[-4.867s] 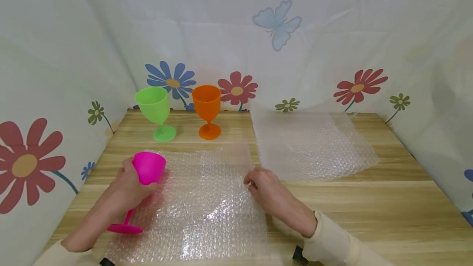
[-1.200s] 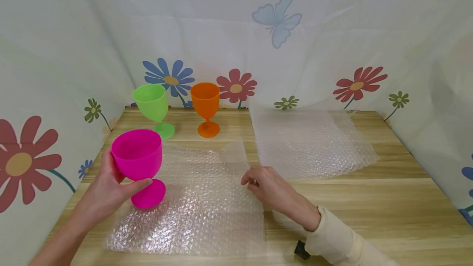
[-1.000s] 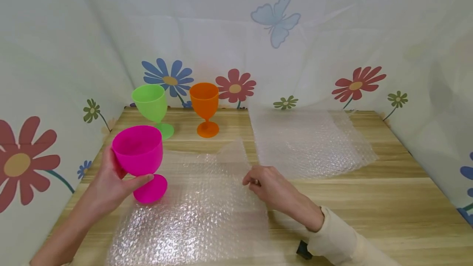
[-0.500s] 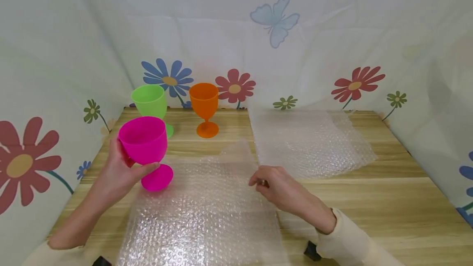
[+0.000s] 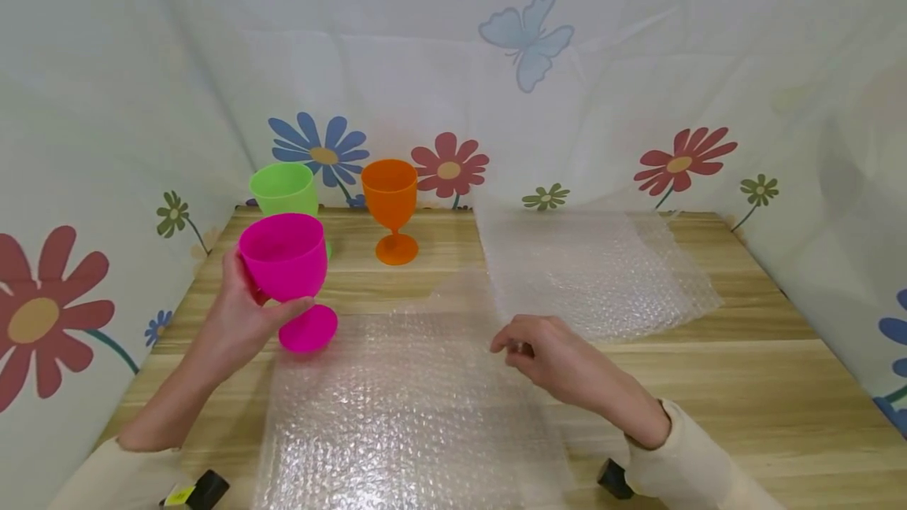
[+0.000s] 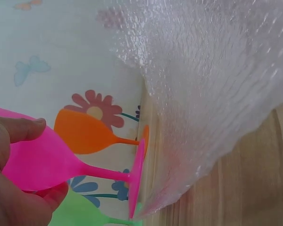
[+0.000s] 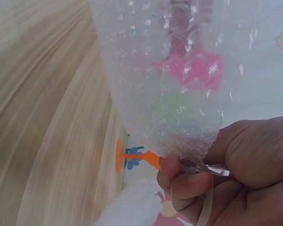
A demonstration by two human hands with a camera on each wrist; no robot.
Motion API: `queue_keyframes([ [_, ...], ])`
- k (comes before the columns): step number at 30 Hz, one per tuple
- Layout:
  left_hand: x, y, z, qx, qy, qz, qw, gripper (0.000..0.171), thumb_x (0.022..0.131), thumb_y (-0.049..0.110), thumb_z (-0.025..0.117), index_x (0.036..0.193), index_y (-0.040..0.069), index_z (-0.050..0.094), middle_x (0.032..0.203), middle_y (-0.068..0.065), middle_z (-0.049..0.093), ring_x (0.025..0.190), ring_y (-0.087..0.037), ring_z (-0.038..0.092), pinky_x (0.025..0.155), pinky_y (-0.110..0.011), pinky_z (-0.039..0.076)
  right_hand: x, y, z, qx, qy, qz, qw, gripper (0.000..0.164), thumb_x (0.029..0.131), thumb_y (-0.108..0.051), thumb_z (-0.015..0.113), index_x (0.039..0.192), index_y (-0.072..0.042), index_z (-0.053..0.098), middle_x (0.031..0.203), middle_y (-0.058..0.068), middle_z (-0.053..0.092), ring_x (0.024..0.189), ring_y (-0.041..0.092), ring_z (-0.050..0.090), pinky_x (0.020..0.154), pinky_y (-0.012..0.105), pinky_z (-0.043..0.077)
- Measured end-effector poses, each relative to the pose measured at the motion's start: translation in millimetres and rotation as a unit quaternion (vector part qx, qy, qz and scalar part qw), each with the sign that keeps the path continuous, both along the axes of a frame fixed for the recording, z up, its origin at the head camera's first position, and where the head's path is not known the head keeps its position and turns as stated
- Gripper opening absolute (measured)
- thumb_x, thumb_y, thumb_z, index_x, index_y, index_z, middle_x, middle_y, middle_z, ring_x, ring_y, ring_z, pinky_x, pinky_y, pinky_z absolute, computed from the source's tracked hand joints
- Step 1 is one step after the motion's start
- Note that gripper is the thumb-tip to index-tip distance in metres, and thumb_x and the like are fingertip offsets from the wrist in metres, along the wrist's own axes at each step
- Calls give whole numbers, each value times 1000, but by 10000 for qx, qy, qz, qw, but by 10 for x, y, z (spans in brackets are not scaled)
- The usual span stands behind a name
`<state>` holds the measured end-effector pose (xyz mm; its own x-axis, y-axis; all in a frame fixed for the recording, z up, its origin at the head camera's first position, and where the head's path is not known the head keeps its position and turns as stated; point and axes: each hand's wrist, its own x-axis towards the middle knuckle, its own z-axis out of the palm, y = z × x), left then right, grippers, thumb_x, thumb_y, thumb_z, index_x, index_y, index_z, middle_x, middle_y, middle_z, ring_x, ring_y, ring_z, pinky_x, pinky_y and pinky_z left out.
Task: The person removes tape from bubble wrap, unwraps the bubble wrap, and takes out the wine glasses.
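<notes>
My left hand [image 5: 241, 321] grips a pink plastic goblet [image 5: 283, 258] round its bowl. The goblet is close to upright, its foot [image 5: 309, 329] over the far left corner of a bubble wrap sheet [image 5: 397, 415]. At that sheet's right edge, my right hand [image 5: 560, 356] pinches the film; the right wrist view shows a gathered bit of wrap [image 7: 198, 162] between thumb and fingers [image 7: 188, 188]. In the left wrist view, the wrap [image 6: 203, 94] appears raised off the wood. Behind the pink goblet stands a green goblet [image 5: 283, 187], partly hidden. An orange goblet [image 5: 390, 195] is beside it.
A second bubble wrap sheet [image 5: 595, 282] lies at the back right of the wooden table [image 5: 744, 400]. Flower-printed cloth [image 5: 397, 85] hangs behind the table and at both sides.
From low at the left and steeply tilted, the pink goblet has come upright, then moved forward and rightward in my left hand. My right hand has shifted right, and the near sheet with it.
</notes>
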<state>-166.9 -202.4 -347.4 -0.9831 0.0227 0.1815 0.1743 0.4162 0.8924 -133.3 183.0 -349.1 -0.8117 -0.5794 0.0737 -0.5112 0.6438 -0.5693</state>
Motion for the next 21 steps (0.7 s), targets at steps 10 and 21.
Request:
queue_keyframes([
  [10,-129,46,-49,111,-71,34,9999,101,78,16,76,144,22,1,138,-10,28,121,-33,37,83,-27,49,0,114,75,45,57,191,9998,20,84,-1,65,99,-13,69,87,-1,64,71,4,55,62,23,48],
  [21,-273,60,-85,437,-24,46,9990,99,77,13,76,143,21,3,138,-6,28,122,-28,36,82,-21,47,42,223,182,164,-42,312,9994,21,84,-2,66,101,-15,68,89,-5,64,73,3,55,63,23,48],
])
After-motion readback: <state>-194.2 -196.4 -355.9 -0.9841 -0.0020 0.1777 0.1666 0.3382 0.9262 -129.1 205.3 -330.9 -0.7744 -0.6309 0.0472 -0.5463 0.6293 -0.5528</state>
